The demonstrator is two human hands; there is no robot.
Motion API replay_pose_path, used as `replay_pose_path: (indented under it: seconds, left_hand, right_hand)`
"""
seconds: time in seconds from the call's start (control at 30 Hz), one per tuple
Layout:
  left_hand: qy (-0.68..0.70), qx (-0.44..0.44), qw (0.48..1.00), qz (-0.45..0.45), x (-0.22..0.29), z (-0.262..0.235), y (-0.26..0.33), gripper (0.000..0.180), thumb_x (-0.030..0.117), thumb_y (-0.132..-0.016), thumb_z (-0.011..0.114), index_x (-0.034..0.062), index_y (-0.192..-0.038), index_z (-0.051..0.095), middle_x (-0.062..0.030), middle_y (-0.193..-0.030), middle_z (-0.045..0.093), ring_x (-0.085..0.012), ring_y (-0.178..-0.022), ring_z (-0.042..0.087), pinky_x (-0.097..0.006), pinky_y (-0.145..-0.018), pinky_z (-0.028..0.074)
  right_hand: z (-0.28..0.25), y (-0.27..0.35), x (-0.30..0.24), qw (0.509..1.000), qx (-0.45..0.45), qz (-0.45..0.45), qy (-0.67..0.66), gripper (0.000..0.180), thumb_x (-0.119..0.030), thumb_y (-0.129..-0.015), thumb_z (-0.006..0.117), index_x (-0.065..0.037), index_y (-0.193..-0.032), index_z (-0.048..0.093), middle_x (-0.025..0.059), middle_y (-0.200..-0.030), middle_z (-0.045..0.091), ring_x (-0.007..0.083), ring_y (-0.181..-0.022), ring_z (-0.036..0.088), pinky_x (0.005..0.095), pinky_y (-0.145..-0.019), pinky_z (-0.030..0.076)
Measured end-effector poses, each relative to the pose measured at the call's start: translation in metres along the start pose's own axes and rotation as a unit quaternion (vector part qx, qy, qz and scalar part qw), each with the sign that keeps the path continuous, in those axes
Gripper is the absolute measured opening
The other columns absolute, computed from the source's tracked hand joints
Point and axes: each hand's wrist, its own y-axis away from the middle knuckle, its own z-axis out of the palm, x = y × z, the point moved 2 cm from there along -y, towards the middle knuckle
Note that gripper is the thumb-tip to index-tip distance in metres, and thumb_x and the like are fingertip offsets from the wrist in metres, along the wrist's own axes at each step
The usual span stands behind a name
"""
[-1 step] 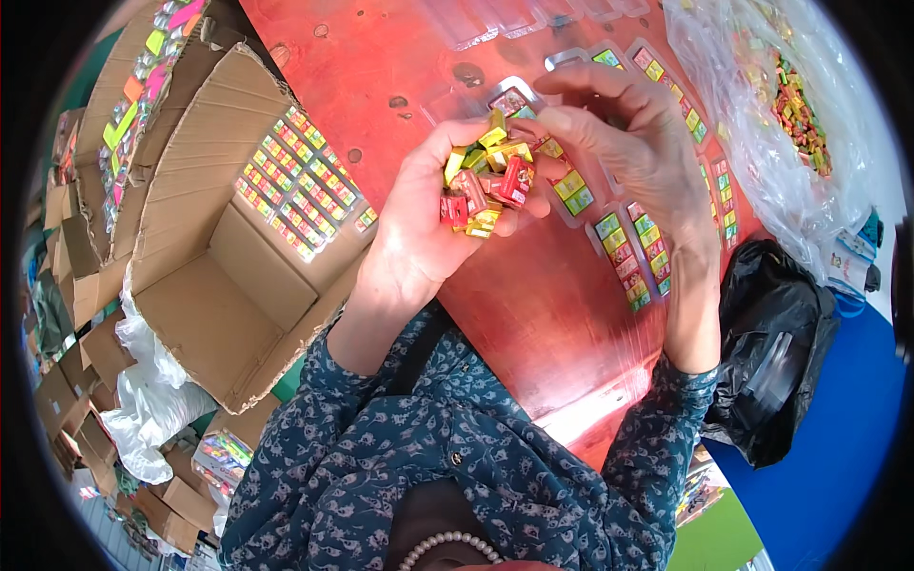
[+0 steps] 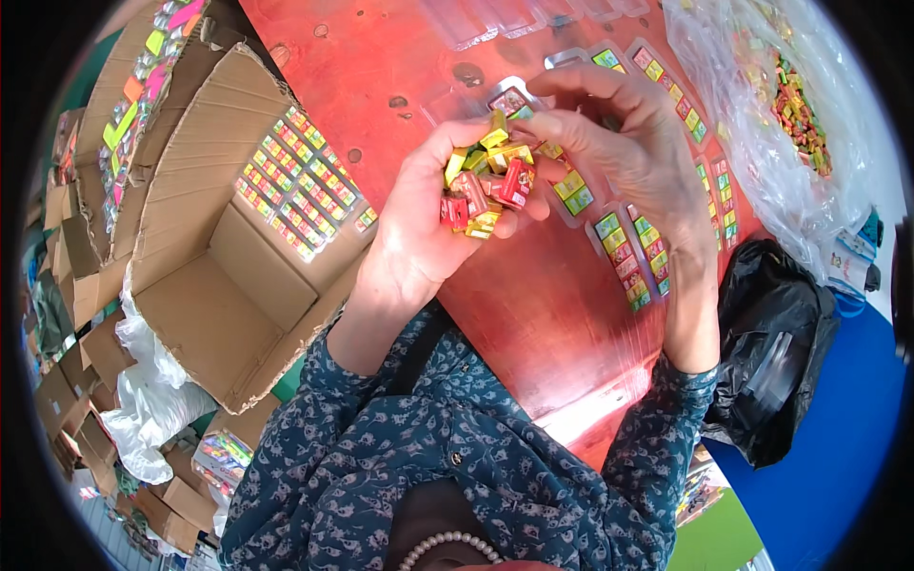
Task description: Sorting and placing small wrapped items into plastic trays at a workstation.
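A heap of small wrapped sweets (image 2: 487, 181) in red, yellow and gold fills my left hand (image 2: 419, 205), which cups them palm up with the fingers curled beneath. Just right of the heap, my right hand (image 2: 633, 143) hovers over the red table with curved fingers. Its thumb and forefinger are apart, and nothing shows between them. Beneath the right hand lie clear plastic trays, partly hidden by it. One tray (image 2: 575, 195) holds yellow and green sweets, and another tray (image 2: 624, 262) nearer me holds a row in mixed colours.
A large open cardboard box (image 2: 243, 295) stands at my left, with filled trays (image 2: 303, 186) at its far side. Clear empty trays (image 2: 486, 21) lie at the table's far edge. At right are a clear plastic bag of loose sweets (image 2: 800, 114) and a black bag (image 2: 771, 352).
My right hand has shifted slightly left, its thumb closer to the heap of sweets. My left hand and its sweets have hardly moved.
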Motion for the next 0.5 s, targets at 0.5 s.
replay_pose_path:
  seconds: [0.5]
  left_hand:
    - [-0.056, 0.011, 0.998, 0.004, 0.003, 0.003, 0.004, 0.04, 0.033, -0.088, 0.045, -0.0008, -0.106, 0.057, -0.0187, -0.09, 0.064, -0.0238, -0.065, 0.063, -0.024, -0.042, 0.044]
  right_hand:
    - [-0.035, -0.015, 0.01, 0.992, 0.114, 0.025, 0.04, 0.026, -0.019, -0.08, 0.065, 0.003, -0.094, 0.065, 0.0042, -0.083, 0.065, 0.0084, -0.079, 0.057, 0.0216, -0.071, 0.044]
